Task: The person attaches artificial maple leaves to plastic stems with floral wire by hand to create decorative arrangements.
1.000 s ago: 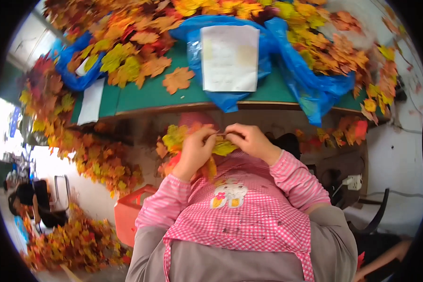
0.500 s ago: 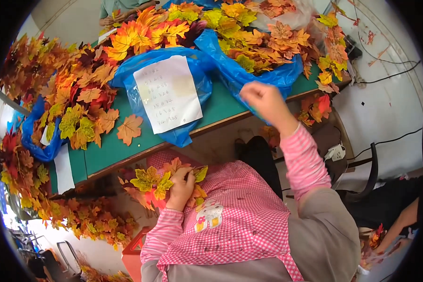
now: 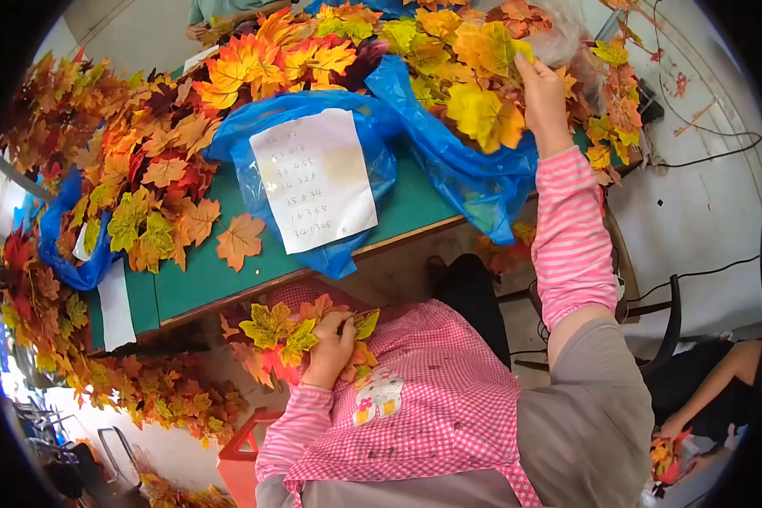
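In my lap, my left hand (image 3: pixel 330 349) is closed round a bunch of artificial maple leaves (image 3: pixel 271 326), green-yellow, orange and red; their stems are hidden in my fist. Stretched out over the table's far right part, my right hand (image 3: pixel 543 100) pinches a yellow-orange artificial leaf (image 3: pixel 493 49) by its edge. Another bright yellow leaf (image 3: pixel 478 110) hangs just below, left of my fingers; whether it is joined to the pinched one I cannot tell. Beneath lies a pile of yellow and orange leaves on a blue plastic bag (image 3: pixel 495 190).
A handwritten paper sheet (image 3: pixel 315 182) lies on another blue bag (image 3: pixel 241 165) on the green table (image 3: pixel 173 292). Leaf heaps (image 3: pixel 127 127) cover the left side and hang over its edge. A co-worker's hand (image 3: pixel 673 426) holds leaves at the lower right; another person sits across the table.
My right hand has moved away from me to the far leaf pile and taken hold of a yellow-orange leaf. My left hand keeps its bunch in my lap.
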`<state>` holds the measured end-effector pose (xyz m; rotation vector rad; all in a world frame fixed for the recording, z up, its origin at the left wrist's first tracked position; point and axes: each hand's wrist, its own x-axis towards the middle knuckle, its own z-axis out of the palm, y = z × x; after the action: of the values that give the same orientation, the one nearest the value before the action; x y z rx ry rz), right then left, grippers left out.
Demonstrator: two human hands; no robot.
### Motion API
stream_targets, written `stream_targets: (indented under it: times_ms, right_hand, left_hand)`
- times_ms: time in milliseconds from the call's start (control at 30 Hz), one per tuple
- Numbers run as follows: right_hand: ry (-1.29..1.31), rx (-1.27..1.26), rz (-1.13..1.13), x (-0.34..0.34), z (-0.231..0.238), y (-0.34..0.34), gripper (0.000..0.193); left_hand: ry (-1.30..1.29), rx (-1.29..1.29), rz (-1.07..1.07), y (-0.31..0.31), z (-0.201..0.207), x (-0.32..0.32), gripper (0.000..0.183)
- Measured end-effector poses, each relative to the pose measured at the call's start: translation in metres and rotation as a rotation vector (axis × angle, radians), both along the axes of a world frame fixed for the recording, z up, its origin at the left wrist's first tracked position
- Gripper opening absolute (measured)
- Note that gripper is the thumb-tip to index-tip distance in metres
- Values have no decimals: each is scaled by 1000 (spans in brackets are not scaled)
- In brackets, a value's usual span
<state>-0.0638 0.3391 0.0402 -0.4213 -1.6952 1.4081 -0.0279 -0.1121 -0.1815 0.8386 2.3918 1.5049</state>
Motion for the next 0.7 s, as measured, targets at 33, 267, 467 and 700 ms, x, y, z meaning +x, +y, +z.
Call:
stream_targets:
  times_ms: [33, 267, 467, 700]
  right_hand:
    - [-7, -47, 0, 1, 2, 9, 34]
    - [-717, 877, -253, 11, -63, 54, 35]
    - [-355, 571, -386, 42, -46, 37, 35]
    - [-501, 417, -316, 37, -54, -5, 36]
  left_hand:
    - [0, 1, -6, 1, 0, -1, 14]
    - [73, 18, -41, 8, -5, -4, 13]
    - [22, 15, -41, 7, -3, -7, 13]
    - [23, 13, -32, 7, 1, -4, 13]
